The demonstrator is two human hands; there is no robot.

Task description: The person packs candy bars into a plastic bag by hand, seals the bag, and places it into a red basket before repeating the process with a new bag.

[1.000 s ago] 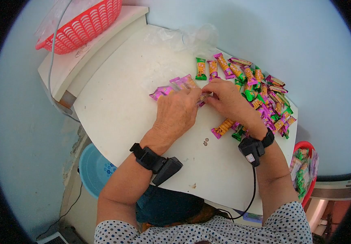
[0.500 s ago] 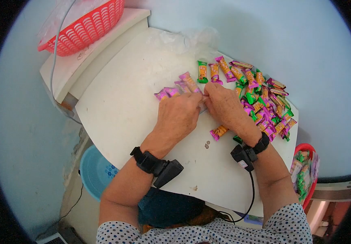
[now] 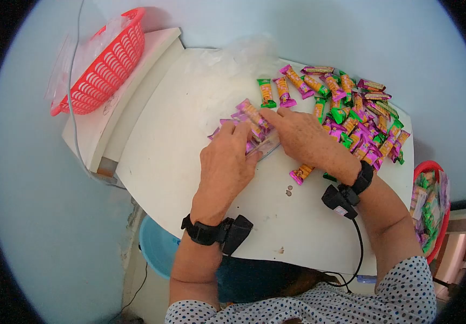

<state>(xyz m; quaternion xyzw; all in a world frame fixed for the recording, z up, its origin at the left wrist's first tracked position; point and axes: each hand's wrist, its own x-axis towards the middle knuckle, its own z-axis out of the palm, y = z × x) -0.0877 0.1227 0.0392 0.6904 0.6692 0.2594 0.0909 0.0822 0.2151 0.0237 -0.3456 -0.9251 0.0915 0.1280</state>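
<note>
Several small wrapped snack bars [image 3: 253, 113] in purple and orange show through a clear plastic bag [image 3: 268, 144] on the white table. My left hand [image 3: 225, 162] is closed on the bag's near left side, its fingers curled over the packs. Across from it, my right hand [image 3: 308, 135] pinches the bag's right edge; its fingertips are partly hidden. Just right of my right hand spreads a heap of purple and green wrapped snack bars [image 3: 370, 135]. One loose purple bar [image 3: 301, 174] lies below my right wrist.
Crumpled clear bags [image 3: 244, 56] lie at the table's back edge. A red basket [image 3: 106, 67] holding plastic stands on a white ledge at left. Below are a blue basin [image 3: 157, 248] and, right, a red basket [image 3: 442, 237] of packed bags. A black cable [image 3: 361, 254] trails from my right wrist.
My left hand has shifted from the bag's edge near my right hand to its left side, fingers now over the packs. The whole view has also turned slightly.
</note>
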